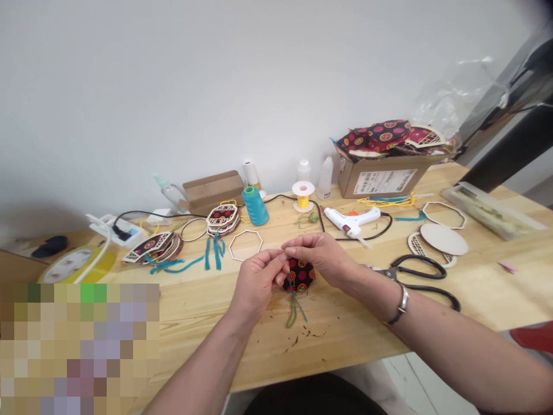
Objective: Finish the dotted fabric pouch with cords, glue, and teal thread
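Observation:
My left hand [262,278] and my right hand [322,256] meet with fingertips pinched at the top of a small black fabric piece [301,276] patterned with red and orange rounds. Whatever thin thing sits between the fingertips is too small to make out. Green and blue cords [294,311] hang from the fabric piece's lower edge over the table. Dark scraps [296,341] lie scattered below it. Beside my right forearm are scissors [415,274] with black handles, partly hidden by the arm.
A white glue gun [352,221] lies behind my right hand. A teal thread cone [255,206], a yellow spool [303,199] and an octagonal frame [246,245] stand or lie farther back. A cardboard box [384,176] with patterned pieces is at the back right; a clear plastic box [492,210] is beyond.

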